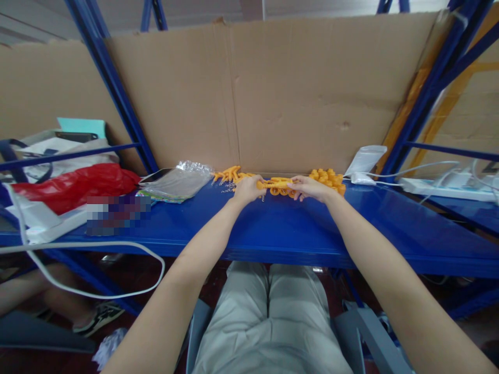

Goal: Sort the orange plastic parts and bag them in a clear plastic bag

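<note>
My left hand [248, 190] is closed, its fingers around the near end of an orange-yellow plastic piece with a long narrow shape. My right hand [312, 188] pinches toward the right side of the orange-yellow piece [277, 183], thumb and fingertips against it. Left of my hands lies a heap of orange-yellow pieces with metal spirals [227, 175]. Several round orange-yellow rings [284, 192] sit in a row just under the held piece. On the right, a stack of round orange-yellow parts [328, 179] stands partly behind my right hand. Fingers hide some of the held piece.
All this is on a blue shelf table [280, 228] against a cardboard wall [312, 93]. Leftward are a clear plastic bag [181, 182], a red bag [78, 187] and a white cable [156, 283]. A power strip [448, 189] lies right. Another person's leg shows lower left.
</note>
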{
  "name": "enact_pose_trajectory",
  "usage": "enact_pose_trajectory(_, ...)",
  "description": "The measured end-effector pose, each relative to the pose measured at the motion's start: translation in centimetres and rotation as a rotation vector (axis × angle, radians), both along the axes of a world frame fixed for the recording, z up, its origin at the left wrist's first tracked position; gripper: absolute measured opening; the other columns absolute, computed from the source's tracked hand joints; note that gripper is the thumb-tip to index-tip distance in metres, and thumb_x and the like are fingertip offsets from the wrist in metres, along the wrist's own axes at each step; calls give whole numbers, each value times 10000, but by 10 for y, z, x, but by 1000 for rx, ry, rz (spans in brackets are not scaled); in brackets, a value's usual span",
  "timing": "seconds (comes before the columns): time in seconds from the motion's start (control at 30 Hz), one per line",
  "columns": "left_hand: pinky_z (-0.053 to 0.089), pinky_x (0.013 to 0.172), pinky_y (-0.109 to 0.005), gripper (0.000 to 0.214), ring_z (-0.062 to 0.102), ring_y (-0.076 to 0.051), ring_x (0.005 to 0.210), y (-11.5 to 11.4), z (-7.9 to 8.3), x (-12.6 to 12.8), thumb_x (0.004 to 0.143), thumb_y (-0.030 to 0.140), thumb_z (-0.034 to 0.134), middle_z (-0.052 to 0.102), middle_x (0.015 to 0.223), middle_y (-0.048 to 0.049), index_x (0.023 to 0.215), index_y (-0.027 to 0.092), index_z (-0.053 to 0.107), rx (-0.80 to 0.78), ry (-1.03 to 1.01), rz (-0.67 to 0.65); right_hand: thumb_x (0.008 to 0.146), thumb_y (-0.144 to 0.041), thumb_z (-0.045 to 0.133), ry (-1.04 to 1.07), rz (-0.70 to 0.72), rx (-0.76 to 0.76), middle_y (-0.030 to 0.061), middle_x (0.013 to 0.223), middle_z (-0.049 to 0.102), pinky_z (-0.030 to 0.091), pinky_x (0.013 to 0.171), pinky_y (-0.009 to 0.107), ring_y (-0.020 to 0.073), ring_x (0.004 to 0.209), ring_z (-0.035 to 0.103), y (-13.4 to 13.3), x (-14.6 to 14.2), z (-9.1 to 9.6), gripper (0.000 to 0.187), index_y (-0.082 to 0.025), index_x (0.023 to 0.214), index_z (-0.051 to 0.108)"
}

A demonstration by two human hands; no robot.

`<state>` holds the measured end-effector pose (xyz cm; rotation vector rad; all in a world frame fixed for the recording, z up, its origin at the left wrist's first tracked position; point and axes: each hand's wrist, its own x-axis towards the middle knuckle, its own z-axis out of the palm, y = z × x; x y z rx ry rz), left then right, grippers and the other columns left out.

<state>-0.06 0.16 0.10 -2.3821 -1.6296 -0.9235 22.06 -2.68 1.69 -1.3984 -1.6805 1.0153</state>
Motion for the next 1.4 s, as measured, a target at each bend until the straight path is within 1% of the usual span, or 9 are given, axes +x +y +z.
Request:
enact_pose_trajectory(0.1, 518, 795, -305, 291, 706, -253, 920, -2, 2, 0, 756, 268, 705, 772, 928, -72, 1037, 207, 743, -2, 10, 10, 938, -250, 634, -5, 12, 31, 42, 775, 730, 426, 470, 170, 80, 513, 582, -1, -1, 2, 87, -165, 925, 618)
enact_pose_trajectory(0.27, 520, 801, -307, 306, 709, -253, 920, -3, 3, 0, 758, 265, 705, 772, 938, -73, 1055, 198, 739, -15, 26, 13, 936, -380, 633, -31, 23, 66, 76, 748, 737, 406, 488, 194, 84, 487, 559, 1, -1, 1, 283, -150, 773, 646)
enact_pose_trajectory(0.47, 521, 811, -318, 313, 712, -255, 903, -4, 3, -1, 765, 258, 700, 773, 929, -76, 1070, 196, 737, -20, 22, 1, 899, -563, 620, -77, 20, 102, 112, 774, 750, 399, 483, 213, 96, 480, 562, 2, 0, -1, 443, -153, 736, 661)
enact_pose_trajectory(0.63, 518, 821, -328, 322, 712, -273, 944, -7, 4, 1, 774, 282, 695, 772, 942, -73, 1088, 221, 732, -2, 16, 27, 937, -582, 538, -92, -21, 135, 157, 795, 759, 433, 497, 228, 123, 500, 608, 1, 0, 1, 520, -160, 655, 650)
enact_pose_trajectory(0.8, 509, 807, -316, 300, 712, -265, 952, -9, 3, 2, 790, 309, 676, 770, 924, -50, 1081, 248, 719, 50, 41, 47, 944, -623, 483, -60, -56, 73, 168, 767, 757, 476, 504, 245, 139, 492, 622, 2, -3, 1, 565, -149, 712, 686)
enact_pose_trajectory(0.97, 503, 795, -312, 307, 713, -270, 962, -10, 3, 3, 797, 308, 668, 771, 949, -59, 1096, 252, 711, 59, 80, 39, 983, -591, 417, -3, -47, -31, 152, 694, 733, 441, 468, 231, 109, 425, 545, 1, -4, -2, 569, -142, 736, 664)
enact_pose_trajectory(1.07, 502, 799, -313, 300, 714, -273, 967, -9, 3, 3, 810, 299, 660, 771, 950, -66, 1101, 243, 706, 55, 76, 40, 968, -533, 513, 50, -8, -16, 98, 726, 736, 435, 473, 209, 96, 457, 555, -2, -3, 0, 420, -173, 793, 638)
enact_pose_trajectory(1.17, 499, 798, -306, 295, 714, -268, 972, -4, 1, 1, 813, 297, 666, 768, 944, -61, 1102, 241, 694, 55, 57, 36, 905, -343, 674, 51, 15, 44, 30, 738, 729, 418, 495, 175, 80, 511, 575, -3, -1, 3, 177, -187, 848, 614)
enact_pose_trajectory(1.4, 502, 802, -297, 332, 689, -213, 900, 16, -9, -6, 791, 277, 717, 744, 925, -39, 1109, 202, 654, 33, 39, -198, 781, -294, 795, -20, -18, 91, -15, 653, 680, 395, 489, 181, 80, 510, 568, -1, 3, 1, 233, -179, 836, 599)
